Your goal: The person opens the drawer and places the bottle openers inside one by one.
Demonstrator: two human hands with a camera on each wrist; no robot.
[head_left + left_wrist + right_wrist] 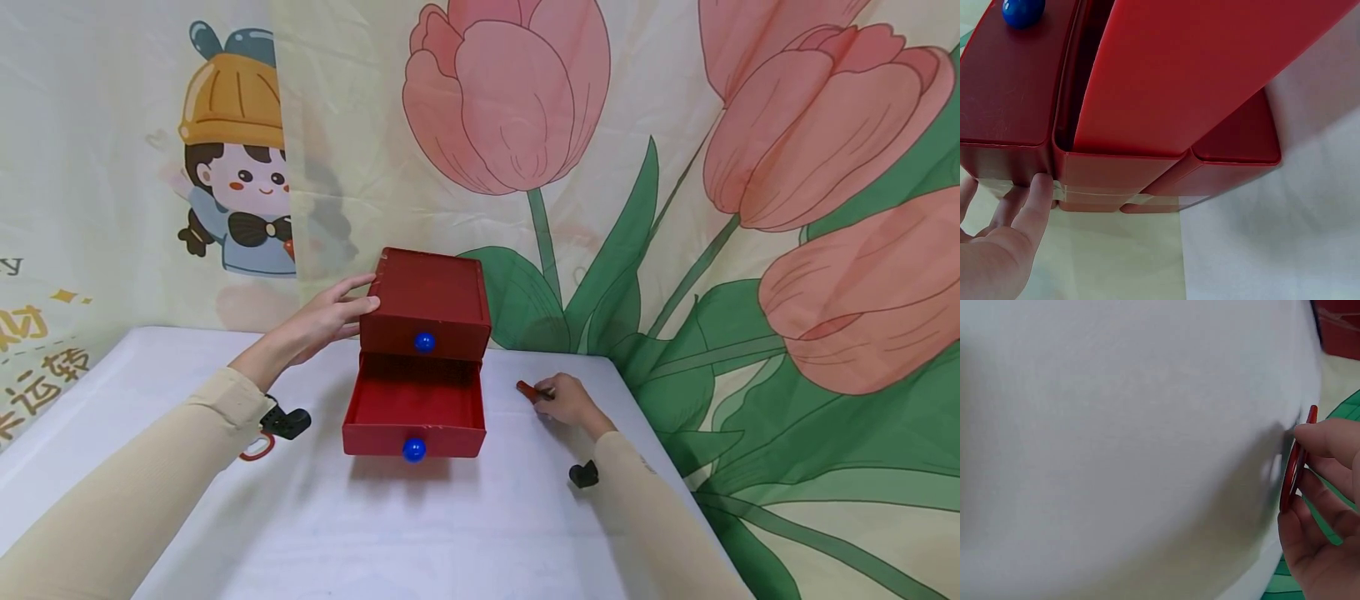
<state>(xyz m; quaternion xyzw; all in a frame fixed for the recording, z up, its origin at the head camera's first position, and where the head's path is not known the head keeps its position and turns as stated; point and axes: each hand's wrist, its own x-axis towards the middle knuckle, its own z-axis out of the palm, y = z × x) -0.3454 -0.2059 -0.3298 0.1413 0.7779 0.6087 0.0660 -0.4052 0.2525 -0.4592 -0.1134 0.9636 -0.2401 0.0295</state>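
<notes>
A dark red drawer cabinet (pixel 431 287) stands on the white table, its middle drawer (pixel 420 410) pulled out and showing a bare red floor. Blue round knobs sit on the top drawer front (pixel 390 337) and on the pulled-out drawer. My left hand (pixel 326 321) rests with outstretched fingers against the cabinet's upper left side. To the right of the cabinet, my right hand (pixel 566 402) pinches a thin, flat red object (pixel 1293 472) between thumb and fingers, close over the table. Seen edge-on, it has a narrow tip; its kind cannot be told.
A red-rimmed item (pixel 258 447) lies on the table (pixel 480 533) at left, partly covered by the left sleeve and black wrist camera (pixel 287 421). Another wrist camera (pixel 583 475) hangs by the right sleeve. Behind the table is a tulip-printed cloth (pixel 517 108).
</notes>
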